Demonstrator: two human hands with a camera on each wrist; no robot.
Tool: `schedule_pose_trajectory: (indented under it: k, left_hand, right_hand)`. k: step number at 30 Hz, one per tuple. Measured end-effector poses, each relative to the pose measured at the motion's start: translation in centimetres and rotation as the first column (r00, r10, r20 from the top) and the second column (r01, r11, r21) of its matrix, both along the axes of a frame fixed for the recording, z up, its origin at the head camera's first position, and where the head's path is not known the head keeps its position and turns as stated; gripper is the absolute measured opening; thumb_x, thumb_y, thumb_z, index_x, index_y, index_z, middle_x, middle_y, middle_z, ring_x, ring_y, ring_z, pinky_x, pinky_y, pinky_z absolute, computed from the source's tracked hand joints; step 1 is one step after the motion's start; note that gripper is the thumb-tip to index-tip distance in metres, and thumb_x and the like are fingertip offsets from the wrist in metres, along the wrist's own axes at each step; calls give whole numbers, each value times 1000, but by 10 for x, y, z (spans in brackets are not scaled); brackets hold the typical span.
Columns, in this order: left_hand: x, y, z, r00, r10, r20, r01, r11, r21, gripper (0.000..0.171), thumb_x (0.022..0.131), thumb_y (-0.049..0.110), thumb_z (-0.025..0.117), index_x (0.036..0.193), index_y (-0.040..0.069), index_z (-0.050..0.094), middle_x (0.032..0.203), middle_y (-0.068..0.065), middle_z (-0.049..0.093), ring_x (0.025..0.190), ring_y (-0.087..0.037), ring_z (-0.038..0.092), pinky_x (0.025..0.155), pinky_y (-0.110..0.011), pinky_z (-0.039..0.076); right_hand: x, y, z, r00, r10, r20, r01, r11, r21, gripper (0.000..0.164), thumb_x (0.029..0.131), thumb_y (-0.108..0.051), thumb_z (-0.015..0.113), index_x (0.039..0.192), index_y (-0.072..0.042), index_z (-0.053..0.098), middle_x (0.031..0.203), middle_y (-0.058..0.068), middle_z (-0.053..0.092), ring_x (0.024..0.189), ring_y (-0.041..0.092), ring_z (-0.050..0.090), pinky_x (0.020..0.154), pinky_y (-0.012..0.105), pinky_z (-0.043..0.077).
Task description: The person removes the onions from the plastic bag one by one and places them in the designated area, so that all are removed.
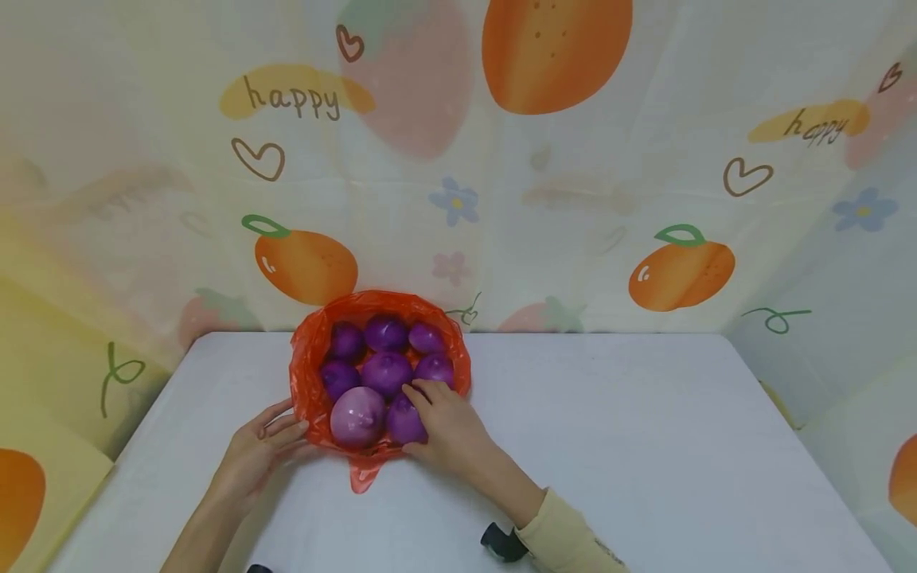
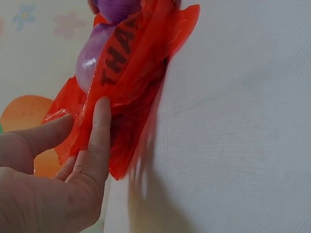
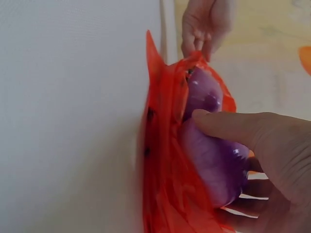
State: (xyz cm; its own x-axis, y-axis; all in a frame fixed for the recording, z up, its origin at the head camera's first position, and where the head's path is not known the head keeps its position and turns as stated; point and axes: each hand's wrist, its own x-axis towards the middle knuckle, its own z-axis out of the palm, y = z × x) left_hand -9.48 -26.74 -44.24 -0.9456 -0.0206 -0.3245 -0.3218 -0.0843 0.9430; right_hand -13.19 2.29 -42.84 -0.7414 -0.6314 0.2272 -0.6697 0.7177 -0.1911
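Note:
A red plastic bag (image 1: 302, 382) stands on the table with its edge rolled back, holding several purple onions (image 1: 387, 372). My right hand (image 1: 456, 428) grips an onion (image 3: 214, 162) at the bag's front right, thumb on the near side and fingers round the far side. Beside that one sits a paler, larger onion (image 1: 357, 417). At the bag's left side, my left hand (image 1: 251, 455) touches the plastic with extended fingers (image 2: 100, 126). Dark printed letters show on the bag in the left wrist view.
The white table (image 1: 616, 446) runs up to a patterned cloth backdrop (image 1: 559, 263). Near the right sleeve (image 1: 566, 533), a small black object (image 1: 504, 543) shows at the table's front. A loose red flap (image 1: 364, 475) of the bag points toward me.

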Motion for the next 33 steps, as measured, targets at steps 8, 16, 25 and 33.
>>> schedule_pose_trajectory:
  k: [8, 16, 25, 33]
  left_hand:
    - [0, 1, 1, 1000, 6, 0, -6, 1000, -1, 68, 98, 10, 59, 153, -1, 20, 108, 11, 68, 94, -14, 70, 87, -34, 56]
    - [-1, 2, 1, 999, 19, 28, -19, 1000, -13, 70, 98, 12, 60, 153, -1, 20, 112, 6, 68, 94, -15, 71, 87, -35, 56]
    - [-2, 3, 0, 999, 35, 36, -35, 999, 4, 68, 98, 9, 59, 152, -2, 20, 108, 6, 69, 93, -15, 71, 86, -35, 57]
    - [-3, 3, 0, 998, 37, 49, -36, 999, -4, 68, 98, 12, 59, 153, -1, 21, 112, 3, 69, 95, -14, 70, 86, -34, 57]
  right_hand:
    - [-2, 15, 17, 999, 33, 29, -28, 990, -141, 79, 78, -37, 83, 143, -8, 49, 143, 8, 47, 133, 23, 44, 104, 37, 46]
    - [-21, 45, 36, 1000, -22, 15, 26, 926, -376, 77, 77, -28, 86, 141, -6, 50, 146, 9, 46, 133, 26, 45, 103, 40, 47]
    - [-48, 71, 36, 987, -146, 59, 157, 883, -443, 75, 77, -28, 85, 140, -8, 50, 143, 12, 50, 128, 30, 51, 100, 46, 49]
    - [-82, 86, 15, 965, -220, 144, 262, 846, -465, 71, 77, -23, 85, 135, -3, 51, 136, 14, 55, 124, 31, 53, 103, 47, 47]
